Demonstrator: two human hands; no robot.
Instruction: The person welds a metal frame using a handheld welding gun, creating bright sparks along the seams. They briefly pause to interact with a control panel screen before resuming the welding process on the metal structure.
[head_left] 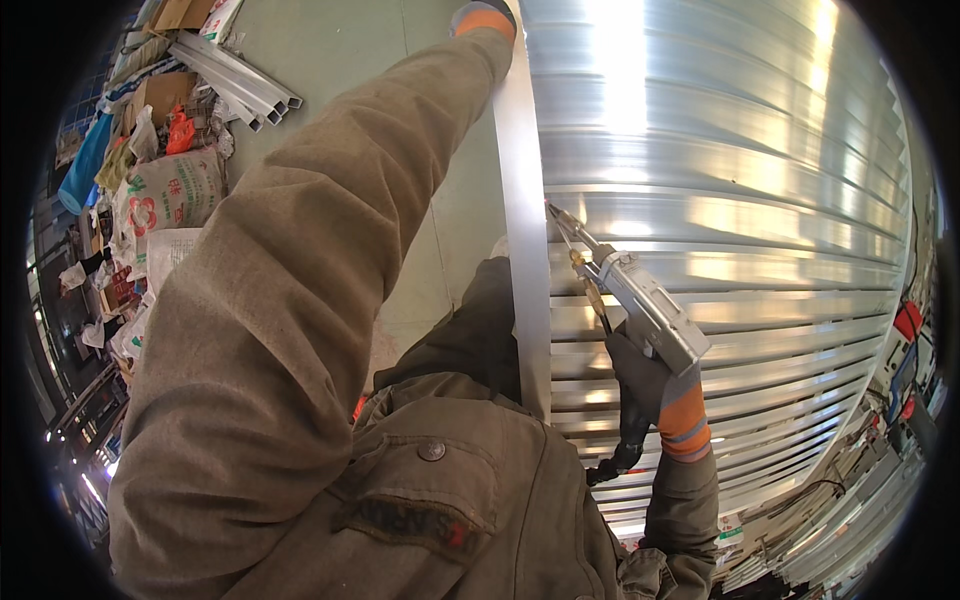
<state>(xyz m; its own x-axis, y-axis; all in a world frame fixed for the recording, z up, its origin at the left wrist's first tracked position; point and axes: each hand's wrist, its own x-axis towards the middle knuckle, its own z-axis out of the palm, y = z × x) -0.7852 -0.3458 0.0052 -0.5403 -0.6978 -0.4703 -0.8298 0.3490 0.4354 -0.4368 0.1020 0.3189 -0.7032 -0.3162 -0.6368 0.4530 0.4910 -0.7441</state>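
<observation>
In my right hand (640, 372), gloved in dark grey with an orange cuff, is a silver handheld welding gun (648, 300). My fingers are wrapped round its grip. The gun's narrow nozzle points up and left, its tip at or just over the seam where the ribbed metal panel (720, 215) meets its long flat side rail (528, 250). A thin brass-coloured wire guide (590, 285) runs beside the nozzle. My left arm stretches far forward, and my left hand (484, 20) is at the rail's far end. The picture's edge cuts off its fingers.
A black hose (630, 435) hangs below the gun. At the far left, square metal tubes (240, 85) lie by sacks (170, 195), cardboard boxes and a blue bag (85, 165). Long metal profiles (850, 530) are stacked at lower right. Green floor (340, 50) shows left of the rail.
</observation>
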